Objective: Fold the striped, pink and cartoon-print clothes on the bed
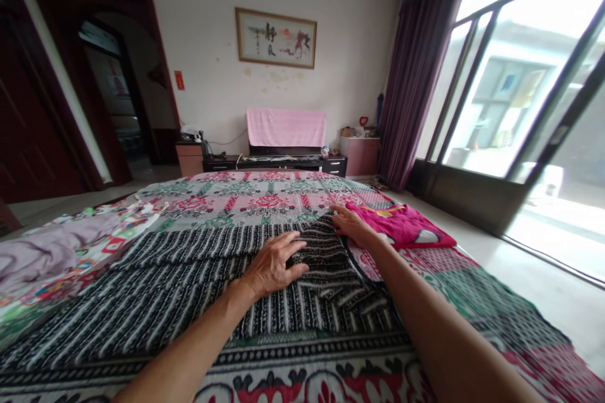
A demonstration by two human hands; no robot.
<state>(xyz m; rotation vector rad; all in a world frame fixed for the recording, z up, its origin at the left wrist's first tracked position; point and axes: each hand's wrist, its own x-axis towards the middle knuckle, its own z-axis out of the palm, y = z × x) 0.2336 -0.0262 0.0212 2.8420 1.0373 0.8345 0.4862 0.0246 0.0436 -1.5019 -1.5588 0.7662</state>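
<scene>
A black-and-white striped garment (198, 283) lies spread across the patterned bedspread (269, 201), reaching toward the lower left. Over its middle is my left hand (276, 264), palm down, its fingers apart and nothing in them. My right hand (348, 225) rests at the garment's far right edge with its fingers stretched out on the cloth. Creases and slanting stripes show in the fabric near that hand. A folded bright pink cloth item (406, 225) with a yellow detail lies just right of my right wrist.
At the left of the bed are a crumpled pale mauve cloth (42, 249) and a colourful printed cloth (127, 227). Beyond the bed stands a low dark cabinet (222, 165), with a pink cloth (286, 127) draped above it. Glass doors (501, 94) and a purple curtain (416, 69) are at the right.
</scene>
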